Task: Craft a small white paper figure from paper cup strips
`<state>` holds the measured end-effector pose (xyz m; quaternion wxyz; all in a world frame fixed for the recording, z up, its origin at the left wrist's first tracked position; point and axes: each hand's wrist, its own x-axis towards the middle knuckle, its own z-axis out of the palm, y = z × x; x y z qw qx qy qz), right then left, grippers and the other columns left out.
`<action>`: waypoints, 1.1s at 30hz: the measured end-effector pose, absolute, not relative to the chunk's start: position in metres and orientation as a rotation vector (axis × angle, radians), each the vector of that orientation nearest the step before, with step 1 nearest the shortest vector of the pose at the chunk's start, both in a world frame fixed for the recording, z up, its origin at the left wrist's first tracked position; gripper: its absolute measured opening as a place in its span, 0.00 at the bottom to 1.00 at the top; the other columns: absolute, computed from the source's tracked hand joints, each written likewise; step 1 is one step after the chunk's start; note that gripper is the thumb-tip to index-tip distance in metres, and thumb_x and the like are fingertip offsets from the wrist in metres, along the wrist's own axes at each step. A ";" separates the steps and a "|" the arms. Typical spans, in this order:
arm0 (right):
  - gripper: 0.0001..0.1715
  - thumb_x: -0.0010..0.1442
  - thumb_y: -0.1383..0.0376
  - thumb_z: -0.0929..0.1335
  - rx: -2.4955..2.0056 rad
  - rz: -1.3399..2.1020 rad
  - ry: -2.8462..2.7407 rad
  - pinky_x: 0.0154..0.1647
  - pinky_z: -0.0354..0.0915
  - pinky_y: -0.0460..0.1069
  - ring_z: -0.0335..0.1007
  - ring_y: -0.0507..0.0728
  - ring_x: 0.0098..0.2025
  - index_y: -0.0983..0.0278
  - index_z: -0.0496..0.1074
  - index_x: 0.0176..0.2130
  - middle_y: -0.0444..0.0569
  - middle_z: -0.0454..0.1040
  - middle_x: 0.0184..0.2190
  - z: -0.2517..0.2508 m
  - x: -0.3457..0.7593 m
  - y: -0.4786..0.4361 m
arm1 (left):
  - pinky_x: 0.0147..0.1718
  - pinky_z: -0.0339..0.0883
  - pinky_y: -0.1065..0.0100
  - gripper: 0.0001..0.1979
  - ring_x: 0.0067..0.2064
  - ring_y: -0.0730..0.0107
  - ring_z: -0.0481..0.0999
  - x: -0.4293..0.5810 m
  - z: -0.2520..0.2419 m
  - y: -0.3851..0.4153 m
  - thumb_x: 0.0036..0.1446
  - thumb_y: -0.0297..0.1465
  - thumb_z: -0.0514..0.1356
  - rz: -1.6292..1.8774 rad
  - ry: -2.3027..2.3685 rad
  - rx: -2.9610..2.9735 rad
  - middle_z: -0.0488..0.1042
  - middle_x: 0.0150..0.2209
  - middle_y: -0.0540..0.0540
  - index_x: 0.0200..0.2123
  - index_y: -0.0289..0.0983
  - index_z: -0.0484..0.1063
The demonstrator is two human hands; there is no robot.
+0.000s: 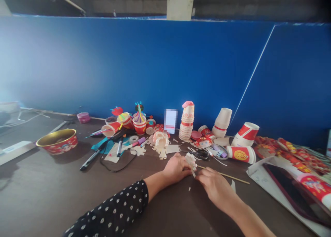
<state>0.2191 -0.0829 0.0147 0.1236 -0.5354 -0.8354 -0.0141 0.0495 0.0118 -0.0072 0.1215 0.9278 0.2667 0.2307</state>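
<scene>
A small white and pink cut paper piece (191,160) is between my two hands, near the middle of the dark table. My left hand (177,168) is closed on its left side, fingers bent round it. My right hand (213,183) lies at its lower right, fingers pressed together near a narrow white strip at the bottom of the piece; its fingertips are too small to make out. A thin wooden stick (234,177) runs out to the right behind my right hand. A white cut paper cup (160,142) with splayed strips stands just beyond my left hand.
Stacked cups (186,125) stand near the blue partition (144,64). A red and gold bowl (58,142) and a cutter knife (90,160) are on the left. To the right are a lying cup (241,155), a phone (292,190) and red packets (302,157). Paper scraps surround a black cable.
</scene>
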 end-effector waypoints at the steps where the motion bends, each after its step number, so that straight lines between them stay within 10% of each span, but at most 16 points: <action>1: 0.20 0.62 0.71 0.56 -1.562 -0.016 -2.436 0.39 0.59 0.49 0.65 0.55 0.39 0.61 0.75 0.36 0.49 0.72 0.33 0.015 0.220 -0.084 | 0.41 0.57 0.67 0.04 0.34 0.70 0.71 0.049 -0.007 0.012 0.54 0.34 0.62 0.677 0.779 2.711 0.75 0.30 0.51 0.32 0.41 0.77; 33: 0.24 0.59 0.75 0.56 -1.714 -0.072 -2.442 0.47 0.59 0.51 0.64 0.58 0.45 0.63 0.70 0.49 0.54 0.69 0.43 0.013 0.209 -0.085 | 0.40 0.58 0.67 0.09 0.32 0.70 0.70 0.050 -0.007 0.013 0.55 0.37 0.60 0.662 0.784 2.749 0.74 0.27 0.50 0.30 0.39 0.77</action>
